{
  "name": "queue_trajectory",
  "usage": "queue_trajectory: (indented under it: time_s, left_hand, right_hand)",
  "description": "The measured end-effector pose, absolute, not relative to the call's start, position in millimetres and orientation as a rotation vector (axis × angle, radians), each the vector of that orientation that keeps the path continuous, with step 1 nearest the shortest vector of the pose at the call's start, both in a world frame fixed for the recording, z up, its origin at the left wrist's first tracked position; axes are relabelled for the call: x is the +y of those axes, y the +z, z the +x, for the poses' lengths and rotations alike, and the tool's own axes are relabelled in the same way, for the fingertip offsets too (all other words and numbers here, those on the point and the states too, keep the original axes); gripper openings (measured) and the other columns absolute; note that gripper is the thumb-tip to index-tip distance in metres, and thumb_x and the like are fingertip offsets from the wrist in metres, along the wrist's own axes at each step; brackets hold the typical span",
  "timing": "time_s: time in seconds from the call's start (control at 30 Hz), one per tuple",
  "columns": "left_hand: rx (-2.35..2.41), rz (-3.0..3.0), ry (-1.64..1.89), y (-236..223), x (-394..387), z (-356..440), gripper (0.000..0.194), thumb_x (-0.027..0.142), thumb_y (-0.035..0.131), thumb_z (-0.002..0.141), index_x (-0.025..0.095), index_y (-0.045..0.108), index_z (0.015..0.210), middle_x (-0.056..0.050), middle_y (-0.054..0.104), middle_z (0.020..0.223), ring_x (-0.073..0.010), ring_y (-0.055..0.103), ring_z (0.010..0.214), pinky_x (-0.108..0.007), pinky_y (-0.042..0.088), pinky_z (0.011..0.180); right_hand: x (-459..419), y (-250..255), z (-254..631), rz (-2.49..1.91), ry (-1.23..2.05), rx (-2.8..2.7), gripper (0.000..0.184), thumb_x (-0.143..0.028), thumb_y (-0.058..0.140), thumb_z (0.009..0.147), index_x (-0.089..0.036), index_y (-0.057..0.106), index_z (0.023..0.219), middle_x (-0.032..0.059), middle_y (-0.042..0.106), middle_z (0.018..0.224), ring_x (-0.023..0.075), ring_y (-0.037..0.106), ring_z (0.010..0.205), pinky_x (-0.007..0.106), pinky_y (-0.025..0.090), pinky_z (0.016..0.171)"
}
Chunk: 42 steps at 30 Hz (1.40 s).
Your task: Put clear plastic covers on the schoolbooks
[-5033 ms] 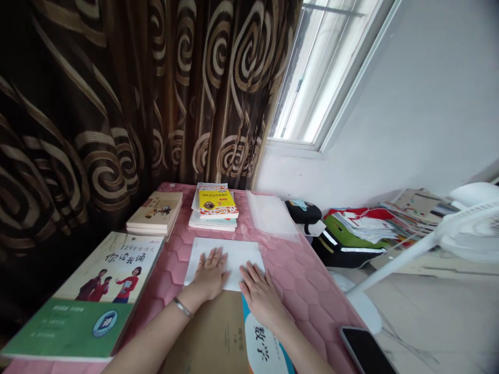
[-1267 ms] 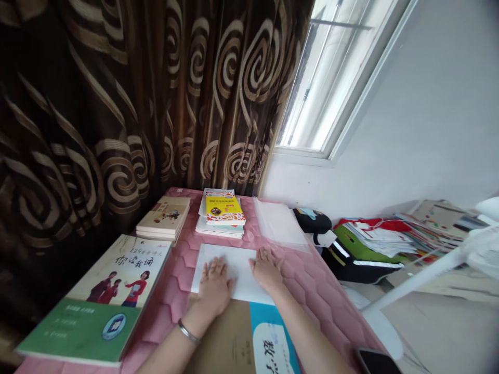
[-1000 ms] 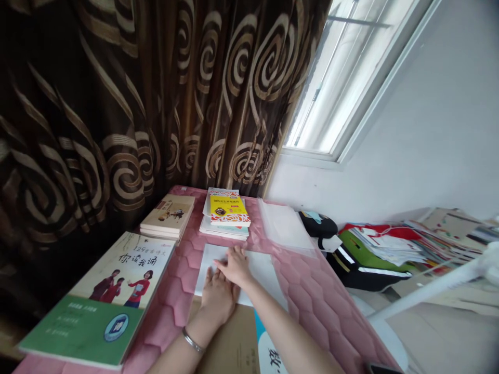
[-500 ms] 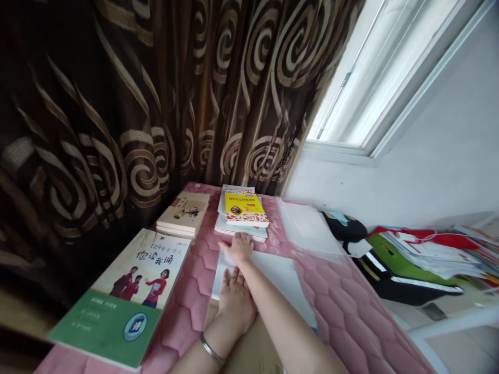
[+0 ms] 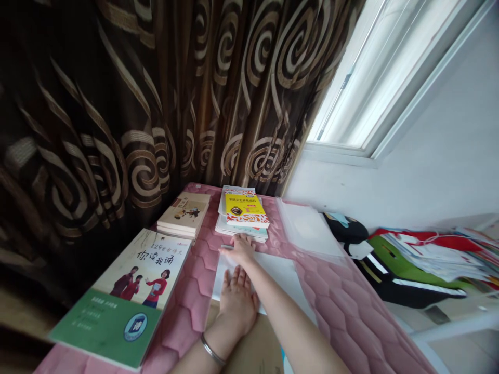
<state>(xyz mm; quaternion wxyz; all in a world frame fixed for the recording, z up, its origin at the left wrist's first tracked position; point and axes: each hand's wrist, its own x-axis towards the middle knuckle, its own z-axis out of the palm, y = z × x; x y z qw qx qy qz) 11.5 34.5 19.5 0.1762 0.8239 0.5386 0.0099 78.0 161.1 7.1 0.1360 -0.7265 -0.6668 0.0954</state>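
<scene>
My left hand [image 5: 237, 301], with a silver bangle on its wrist, lies flat with fingers stretched forward. It presses on a white sheet [image 5: 280, 272] beside a brown paper-like cover [image 5: 257, 345], which shows under my forearms. Just beyond it, my right hand [image 5: 242, 249] reaches across from the right, fingers spread over the sheet's far edge. A thin pale edge shows by its thumb; I cannot tell whether it is lifted paper. Close ahead of the fingertips sits a stack of books [image 5: 244, 210] with a yellow-and-white one on top.
On the left lie a large green-and-cream book [image 5: 128, 298] and a small stack of tan books [image 5: 185, 213]. A clear plastic sleeve [image 5: 310, 228] rests at the right on the pink quilted surface [image 5: 331, 311]. Beyond are a bag with papers [image 5: 409, 270] and a patterned curtain [image 5: 218, 93].
My right hand has shifted very slightly, and a thin pale edge now shows by its thumb. My left hand stays nearly in place.
</scene>
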Motion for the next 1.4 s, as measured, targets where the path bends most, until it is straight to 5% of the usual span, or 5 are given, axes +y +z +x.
queue_trajectory:
  time_s: [0.23,0.5,0.77,1.07,1.4]
  left_hand:
    - [1.495,2.375,0.024,20,34,10,0.059,0.030,0.026,0.094,0.009,0.029,0.149,-0.015,0.030,0.155,-0.0282,0.018,0.146,-0.051,0.008,0.120]
    - [1.568,2.357,0.057,19,32,13,0.059,0.033,0.022,0.095,0.005,0.040,0.144,-0.018,0.041,0.149,-0.0279,0.031,0.142,-0.049,0.008,0.120]
    - [1.482,2.373,0.001,22,34,9,0.060,0.031,0.025,0.094,0.008,0.027,0.149,-0.013,0.025,0.157,-0.0253,0.010,0.148,-0.050,0.006,0.120]
    - [1.551,2.380,0.138,11,35,10,0.062,0.041,0.018,0.096,0.012,0.027,0.150,-0.007,0.020,0.158,-0.0221,0.017,0.147,-0.047,0.010,0.120]
    - [1.669,2.445,0.031,6,37,23,0.060,0.030,0.025,0.093,0.008,0.027,0.149,-0.010,0.018,0.159,-0.0276,0.019,0.146,-0.055,0.014,0.118]
  right_hand:
    - [157,3,66,-2.141,0.165,-1.904,0.051,-0.055,0.056,0.084,-0.015,0.060,0.116,0.0198,0.053,0.128,0.0356,0.043,0.119,0.045,0.036,0.089]
    - [138,-2,81,-1.982,0.299,-2.062,0.069,-0.064,0.072,0.062,-0.022,0.058,0.115,0.0104,0.054,0.126,0.0308,0.046,0.115,0.041,0.034,0.095]
    - [168,4,74,-2.101,0.248,-1.842,0.041,-0.060,0.061,0.079,-0.020,0.067,0.087,0.0125,0.057,0.115,0.0327,0.046,0.115,0.042,0.036,0.087]
    - [106,-1,157,-2.075,0.239,-1.856,0.033,-0.041,0.068,0.078,-0.029,0.064,0.108,0.0036,0.057,0.123,0.0265,0.048,0.114,0.037,0.036,0.090]
    - [58,-17,281,-2.106,0.151,-1.696,0.016,-0.038,0.067,0.075,-0.026,0.070,0.084,0.0042,0.066,0.104,0.0251,0.057,0.101,0.037,0.038,0.091]
